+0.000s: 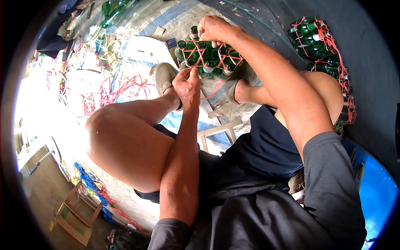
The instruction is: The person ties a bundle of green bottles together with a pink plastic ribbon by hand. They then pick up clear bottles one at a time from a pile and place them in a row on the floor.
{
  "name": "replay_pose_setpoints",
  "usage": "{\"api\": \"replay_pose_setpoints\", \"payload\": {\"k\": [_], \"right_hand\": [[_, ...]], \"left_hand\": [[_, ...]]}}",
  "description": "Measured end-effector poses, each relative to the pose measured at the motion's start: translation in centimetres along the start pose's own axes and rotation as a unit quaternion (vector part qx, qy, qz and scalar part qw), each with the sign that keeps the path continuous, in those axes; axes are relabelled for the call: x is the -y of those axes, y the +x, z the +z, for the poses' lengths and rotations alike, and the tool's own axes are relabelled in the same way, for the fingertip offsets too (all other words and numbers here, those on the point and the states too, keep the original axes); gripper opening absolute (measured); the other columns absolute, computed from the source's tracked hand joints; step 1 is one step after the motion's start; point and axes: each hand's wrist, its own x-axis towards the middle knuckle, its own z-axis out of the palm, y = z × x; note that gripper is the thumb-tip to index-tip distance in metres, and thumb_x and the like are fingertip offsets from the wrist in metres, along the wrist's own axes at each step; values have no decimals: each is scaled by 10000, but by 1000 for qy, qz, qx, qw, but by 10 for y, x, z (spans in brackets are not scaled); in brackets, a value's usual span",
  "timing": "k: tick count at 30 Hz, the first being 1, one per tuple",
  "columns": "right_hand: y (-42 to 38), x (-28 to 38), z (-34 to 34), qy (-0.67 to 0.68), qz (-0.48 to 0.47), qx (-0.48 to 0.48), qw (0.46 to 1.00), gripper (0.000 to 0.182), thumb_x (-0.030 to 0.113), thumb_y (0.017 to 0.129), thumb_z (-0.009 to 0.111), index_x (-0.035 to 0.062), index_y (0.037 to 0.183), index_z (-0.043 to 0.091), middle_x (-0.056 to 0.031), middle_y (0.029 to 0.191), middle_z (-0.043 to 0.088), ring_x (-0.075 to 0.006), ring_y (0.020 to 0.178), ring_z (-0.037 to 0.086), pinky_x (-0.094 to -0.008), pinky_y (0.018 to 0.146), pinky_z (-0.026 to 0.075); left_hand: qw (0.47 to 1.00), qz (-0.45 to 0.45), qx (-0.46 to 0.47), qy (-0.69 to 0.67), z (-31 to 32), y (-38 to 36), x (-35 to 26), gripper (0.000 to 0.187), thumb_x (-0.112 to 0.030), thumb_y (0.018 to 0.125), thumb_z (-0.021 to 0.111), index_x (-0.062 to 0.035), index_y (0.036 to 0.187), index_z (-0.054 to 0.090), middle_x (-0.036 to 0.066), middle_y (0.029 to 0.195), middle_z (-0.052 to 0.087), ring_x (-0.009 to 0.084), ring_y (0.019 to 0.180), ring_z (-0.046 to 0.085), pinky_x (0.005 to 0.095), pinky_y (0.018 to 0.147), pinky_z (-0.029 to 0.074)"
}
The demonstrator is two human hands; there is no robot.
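A bundle of green glass bottles (213, 59) stands upright on the floor between my feet, with pink plastic strap (201, 50) criss-crossed around the necks. My left hand (187, 86) is at the near side of the bundle, thumb and fingers pinched on the strap. Over the far side, my right hand (216, 30) is closed, its knuckles up. What its fingers hold is hidden from this angle. A loose tail of strap hangs down the near side, beside my right foot.
More green bottles tied with pink strap (329, 41) are stacked at the right by the dark wall. Loose bottles (111, 16) lie at the far left. Tangled pink strap (121, 93) spreads on the floor to the left. A small wooden frame (221, 132) lies between my legs.
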Motion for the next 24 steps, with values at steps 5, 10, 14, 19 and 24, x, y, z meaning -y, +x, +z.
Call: {"api": "replay_pose_setpoints", "payload": {"k": [5, 10, 14, 19, 24], "right_hand": [[-6, -10, 11, 96, -35, -64, 993, 195, 136, 910, 639, 105, 1008, 805, -101, 745, 781, -204, 603, 749, -375, 625, 613], [-37, -19, 48, 123, -70, -308, 941, 171, 205, 949, 684, 96, 1030, 788, -163, 796, 759, -320, 718, 761, -429, 661, 586], [-87, -12, 81, 139, -8, -348, 927, 142, 207, 962, 677, 102, 991, 767, -187, 922, 761, -396, 859, 748, -489, 762, 592], [-127, -6, 117, 121, 12, -318, 940, 201, 188, 956, 684, 78, 1120, 718, -162, 1106, 708, -385, 984, 726, -483, 857, 592], [-154, -15, 110, 104, 48, -323, 940, 267, 176, 919, 755, 100, 1168, 694, -163, 1157, 668, -404, 1010, 704, -512, 848, 585]], "left_hand": [[1000, 16, -9, 6, -8, -2, -3, 201, -131, 996, 752, 61, 1059, 759, 12, 851, 713, 76, 719, 586, 238, 656, 454], [999, 36, -8, -10, -10, -1, -5, 194, -119, 970, 784, 43, 1073, 755, 2, 818, 699, 59, 698, 561, 234, 626, 420], [997, 49, -1, 58, -17, 5, -2, 202, -109, 973, 780, 21, 1125, 747, -21, 743, 668, 41, 621, 518, 236, 553, 374], [995, 79, 10, 66, -14, 2, -14, 245, -122, 964, 782, 1, 1173, 751, -26, 674, 637, 45, 575, 501, 253, 522, 368], [977, 101, -14, 189, -13, -5, -32, 352, -161, 928, 788, -25, 1251, 754, 31, 660, 658, 78, 592, 566, 284, 557, 446]]}}
